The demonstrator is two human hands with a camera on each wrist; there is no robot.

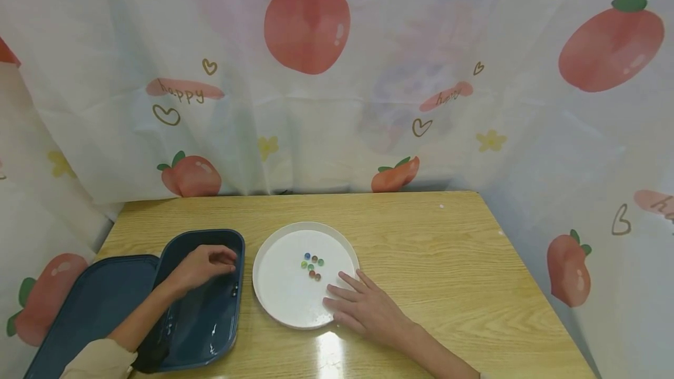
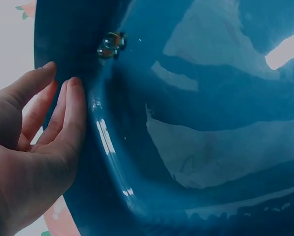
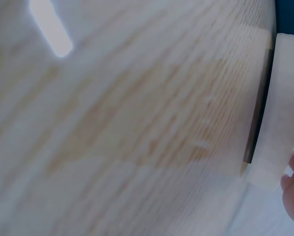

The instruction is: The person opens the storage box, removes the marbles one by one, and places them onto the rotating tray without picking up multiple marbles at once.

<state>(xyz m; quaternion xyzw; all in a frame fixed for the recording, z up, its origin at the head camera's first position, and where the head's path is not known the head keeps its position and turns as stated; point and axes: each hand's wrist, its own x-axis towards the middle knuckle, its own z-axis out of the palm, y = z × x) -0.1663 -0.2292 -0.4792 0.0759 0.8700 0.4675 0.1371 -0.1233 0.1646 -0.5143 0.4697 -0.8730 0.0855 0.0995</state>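
Note:
My left hand (image 1: 202, 266) is over the far side of a dark blue tray (image 1: 197, 332) with raised walls. Its thumb and fingers are loosely bent with a gap between them, and nothing shows in the gap. A few glass marbles (image 2: 111, 45) lie in this tray by its wall, just beyond the fingertips in the left wrist view. To the right is a round white plate (image 1: 281, 294) with several coloured marbles (image 1: 312, 265) near its middle. My right hand (image 1: 371, 312), fingers spread, lies at the plate's right rim; only part of it shows in the right wrist view.
A second dark blue tray (image 1: 107, 291) lies at the far left, partly under the first. All stand on a wooden table (image 1: 437, 262). A fruit-print curtain (image 1: 337, 116) hangs behind the table and at both sides.

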